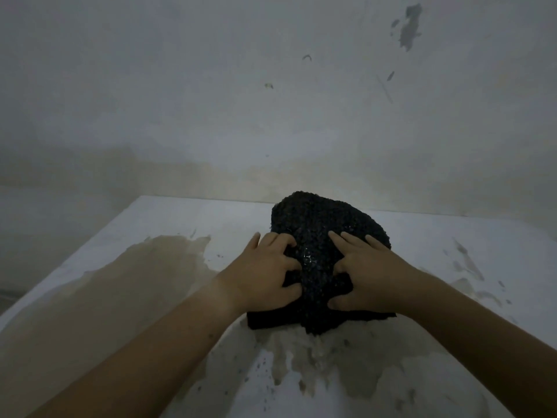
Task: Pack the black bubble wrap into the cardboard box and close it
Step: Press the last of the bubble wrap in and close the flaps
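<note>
So both hands are on the black bubble wrap (322, 236), which sits bunched up in a rounded heap on the white surface (180, 224), toward the far edge near the wall (271, 101). The left hand (265, 273) grips the near left side of the bundle, fingers (284, 241) curled into the material and thumb tucked under a fold. The right hand (370, 273) is pressed on the right side, fingers spread flatter over the top with the thumb hooked in low, so it's clamping the wrap too. The surface has big tan stains (126, 285) around and in front of the bundle. Lighting's pretty dim.
</note>
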